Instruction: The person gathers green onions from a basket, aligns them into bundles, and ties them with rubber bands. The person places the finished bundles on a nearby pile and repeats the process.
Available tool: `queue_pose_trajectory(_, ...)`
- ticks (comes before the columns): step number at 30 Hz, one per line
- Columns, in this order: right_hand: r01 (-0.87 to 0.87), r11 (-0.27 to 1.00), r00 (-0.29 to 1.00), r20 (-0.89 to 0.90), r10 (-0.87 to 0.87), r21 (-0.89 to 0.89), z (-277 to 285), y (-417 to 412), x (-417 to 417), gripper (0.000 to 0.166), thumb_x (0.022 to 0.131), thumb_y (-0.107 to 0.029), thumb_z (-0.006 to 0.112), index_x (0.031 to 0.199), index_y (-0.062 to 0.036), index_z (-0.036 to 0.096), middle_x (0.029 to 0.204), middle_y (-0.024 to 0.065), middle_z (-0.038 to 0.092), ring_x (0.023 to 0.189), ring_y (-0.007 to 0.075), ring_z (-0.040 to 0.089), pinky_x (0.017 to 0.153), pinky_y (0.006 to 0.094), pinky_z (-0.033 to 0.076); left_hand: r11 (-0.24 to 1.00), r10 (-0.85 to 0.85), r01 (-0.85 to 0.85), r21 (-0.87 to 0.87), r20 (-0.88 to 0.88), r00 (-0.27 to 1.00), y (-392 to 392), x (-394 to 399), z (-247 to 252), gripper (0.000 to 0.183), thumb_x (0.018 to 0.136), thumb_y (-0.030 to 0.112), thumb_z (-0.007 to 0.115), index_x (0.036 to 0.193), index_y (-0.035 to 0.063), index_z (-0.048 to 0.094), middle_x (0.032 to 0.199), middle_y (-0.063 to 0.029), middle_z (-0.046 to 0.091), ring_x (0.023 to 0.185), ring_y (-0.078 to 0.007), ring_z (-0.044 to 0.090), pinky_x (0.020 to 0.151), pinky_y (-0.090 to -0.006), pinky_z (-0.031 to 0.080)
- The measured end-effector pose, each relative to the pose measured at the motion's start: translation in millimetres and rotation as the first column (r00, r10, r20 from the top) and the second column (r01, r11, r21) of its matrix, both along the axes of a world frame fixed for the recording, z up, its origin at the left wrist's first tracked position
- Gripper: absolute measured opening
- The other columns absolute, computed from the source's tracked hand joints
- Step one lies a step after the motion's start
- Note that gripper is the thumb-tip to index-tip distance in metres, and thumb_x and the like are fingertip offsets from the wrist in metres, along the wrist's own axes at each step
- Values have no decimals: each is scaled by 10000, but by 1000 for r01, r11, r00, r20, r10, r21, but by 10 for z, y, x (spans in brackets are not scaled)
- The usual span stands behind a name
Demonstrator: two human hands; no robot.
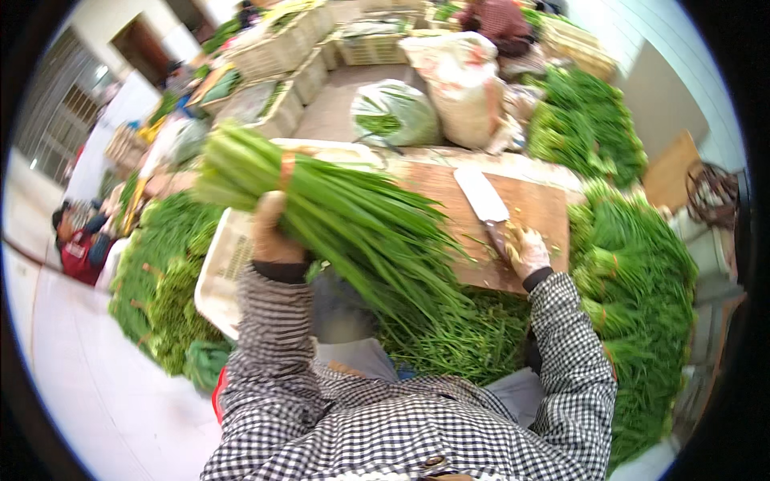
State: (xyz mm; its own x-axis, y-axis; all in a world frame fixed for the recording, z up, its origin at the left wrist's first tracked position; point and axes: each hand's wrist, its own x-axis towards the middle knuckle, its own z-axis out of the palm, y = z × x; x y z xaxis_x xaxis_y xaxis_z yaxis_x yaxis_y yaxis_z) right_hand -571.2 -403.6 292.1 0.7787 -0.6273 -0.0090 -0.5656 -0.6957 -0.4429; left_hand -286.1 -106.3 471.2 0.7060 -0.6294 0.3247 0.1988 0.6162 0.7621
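My left hand (pixel 275 231) grips a thick bundle of green garlic chives (pixel 355 222) near its pale cut end. An orange band (pixel 287 171) wraps the bundle just above my fingers, and the leaves fan down to the right, partly over the board. On the wooden cutting board (pixel 415 177), my right hand (pixel 528 251) is closed around the dark handle of a cleaver (pixel 483 195). Its broad blade lies flat on the board, pointing away from me. Small green and yellow scraps are scattered near the handle.
A white plastic basket (pixel 219 276) stands at the left. Loose trimmings (pixel 475 337) lie below the board. Banded chive bundles are piled at right (pixel 637 300) and left (pixel 162 282). Beyond are a woven sack (pixel 460 90), a clear bag (pixel 397 114), crates (pixel 283 48) and other people (pixel 496 27).
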Motion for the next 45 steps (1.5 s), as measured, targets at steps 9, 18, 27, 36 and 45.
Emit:
queue_pose_trajectory(9, -398, 853, 914, -228, 336, -338, 88, 706, 394, 583, 822, -234, 668, 1352, -147, 442, 1476, 159, 353, 1365, 351, 330, 1079, 492, 353, 996, -85, 84, 17, 84, 993, 376, -394, 5, 780, 684, 363, 718, 1298, -31, 441, 1228, -178, 550, 1078, -273, 588, 908, -417, 523)
queue_pose_trajectory(18, -276, 832, 879, 477, 15, 481, 1248, 1043, 61, 174, 872, -23, 636, 1046, -14, 643, 876, 23, 653, 806, 110, 596, 698, 238, 489, 976, -215, 204, 72, 454, 865, 486, -761, -203, 678, 729, 267, 784, 1300, 42, 494, 1257, -112, 562, 1150, -235, 536, 997, -393, 430)
queue_pose_trajectory(27, -289, 671, 803, 210, 559, -683, 3049, 2374, 67, 453, 730, -346, 758, 1127, -149, 668, 1272, 97, 579, 1161, 320, 523, 964, 431, 440, 910, -337, 90, 405, 595, 730, 422, -1167, -401, 637, 652, 153, 829, 1221, 58, 560, 1204, -49, 600, 1124, -192, 542, 1000, -339, 412)
queue_pose_trajectory(36, -228, 613, 891, 92, 445, -757, 2808, 2389, 20, 296, 683, -121, 686, 968, -61, 631, 1130, 117, 620, 1085, 314, 560, 931, 456, 415, 880, -400, 301, 366, 232, 887, 343, -1525, -409, 741, 643, 18, 830, 1291, 35, 472, 1208, -34, 586, 1114, -131, 539, 983, -311, 430)
queue_pose_trajectory(45, 26, 838, 700, 608, 374, -544, 2690, 1854, -105, 41, 780, -63, 650, 799, -59, 614, 1002, 96, 699, 958, 248, 653, 898, 390, 498, 839, -481, 457, 295, 11, 877, 159, -1611, -651, 703, 660, -25, 814, 1276, 54, 486, 1236, -27, 589, 1120, -139, 562, 992, -321, 439)
